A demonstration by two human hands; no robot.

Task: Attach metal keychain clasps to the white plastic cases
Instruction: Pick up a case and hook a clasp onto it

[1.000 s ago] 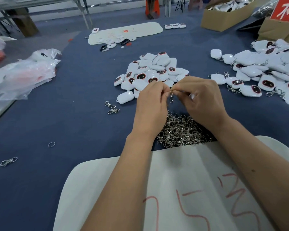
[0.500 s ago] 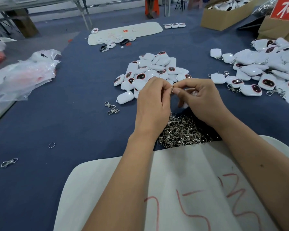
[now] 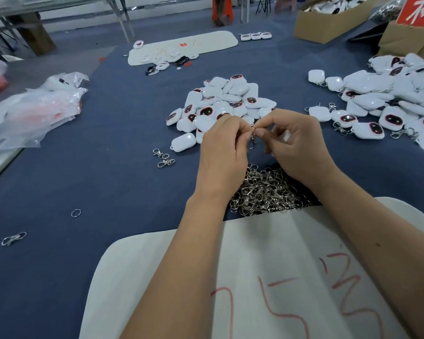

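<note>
Clasp (image 3: 253, 137), a single metal keychain piece, hangs pinched between the fingertips of both hands, which are drawn close together above the blue desk (image 3: 108, 182). Left hand (image 3: 223, 155) has its fingers curled in on the clasp's top ring; right hand (image 3: 301, 148) nips it from the other side with thumb and forefinger, its other fingers bent inward (whether they hold a case too I cannot tell). Directly under the hands lies a heap of loose clasps (image 3: 267, 192), touching the far edge of a white foam sheet (image 3: 267, 277) marked with red scrawl, over which both forearms cross. Just beyond the hands sits a pile of white plastic cases (image 3: 220, 101), some showing dark oval faces. Two stray clasps (image 3: 163, 157) lie left of that pile. Well to the right spreads a larger pile of cases with clasps (image 3: 389, 99). Farther left are a split ring (image 3: 76, 213), another clasp (image 3: 13, 239) and a crumpled plastic bag (image 3: 32, 111).
</note>
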